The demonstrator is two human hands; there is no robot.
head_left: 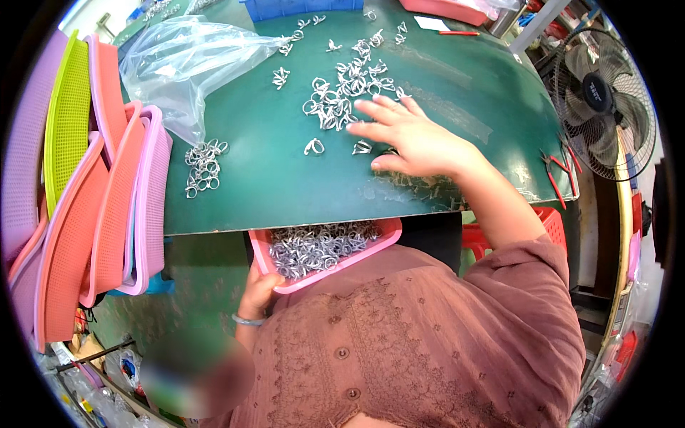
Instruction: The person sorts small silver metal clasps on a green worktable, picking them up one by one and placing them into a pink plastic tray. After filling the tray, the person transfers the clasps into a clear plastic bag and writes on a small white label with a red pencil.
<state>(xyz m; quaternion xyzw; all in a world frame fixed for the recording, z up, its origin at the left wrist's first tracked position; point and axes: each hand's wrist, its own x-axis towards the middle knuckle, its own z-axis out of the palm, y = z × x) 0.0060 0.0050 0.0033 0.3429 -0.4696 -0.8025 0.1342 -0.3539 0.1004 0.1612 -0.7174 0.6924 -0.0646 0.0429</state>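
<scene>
My left hand point(258, 291) grips the left side of a pink plastic basket point(387, 234), thumb over the rim, at the near edge of the table. Many small silver metal rings point(314, 251) fill the basket. Over the green tabletop my right hand point(421, 145) is open, fingers spread and pointing left. Its fingertips are beside a loose heap of silver rings point(353, 78). A few rings point(362, 148) lie just below the fingers, and one stray ring point(314, 147) sits left of them. Another small pile of rings point(205, 170) is at the table's left side.
A clear plastic bag point(193, 68) lies at the far left. Stacked coloured baskets point(107, 235) crowd the left edge. Behind are a blue crate point(300, 8) and a red pen point(459, 33). Red-handled pliers point(555, 178) and a fan point(598, 93) are on the right; a red stool point(551, 232) stands below.
</scene>
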